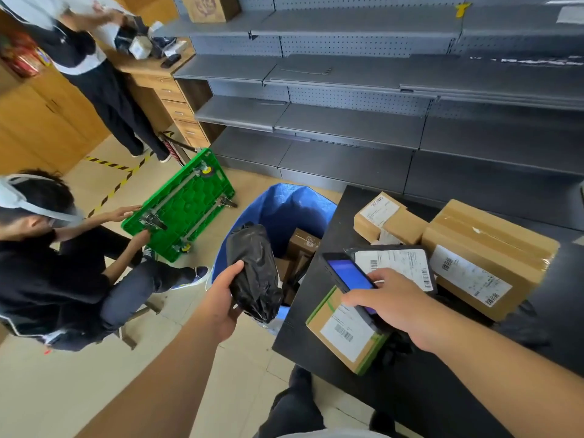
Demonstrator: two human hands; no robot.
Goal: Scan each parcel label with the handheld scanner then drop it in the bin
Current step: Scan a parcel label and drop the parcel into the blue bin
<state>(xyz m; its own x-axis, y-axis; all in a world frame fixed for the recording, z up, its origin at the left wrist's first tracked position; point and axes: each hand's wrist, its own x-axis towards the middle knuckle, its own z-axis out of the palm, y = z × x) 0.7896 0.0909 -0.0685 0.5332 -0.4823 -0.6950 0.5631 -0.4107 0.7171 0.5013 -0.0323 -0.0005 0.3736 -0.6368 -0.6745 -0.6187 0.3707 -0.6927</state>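
Observation:
My left hand [226, 298] grips a black plastic-wrapped parcel [252, 270] and holds it over the near rim of the blue bin [284, 207]. Brown boxes [303, 245] lie inside the bin. My right hand [395, 301] holds the handheld scanner [347, 276], a dark device with a lit blue screen, above the black table [442, 390]. On the table lie a green-edged box with a label [344, 333], a black parcel with a white label [398, 263], a large taped box [486, 257] and a smaller box [385, 216].
Grey shelving [379, 121] runs behind the table and bin. At left a seated person [63, 263] handles an overturned green trolley [183, 207]; another person [104, 80] stands by a wooden desk [164, 77]. Striped tape marks the tiled floor.

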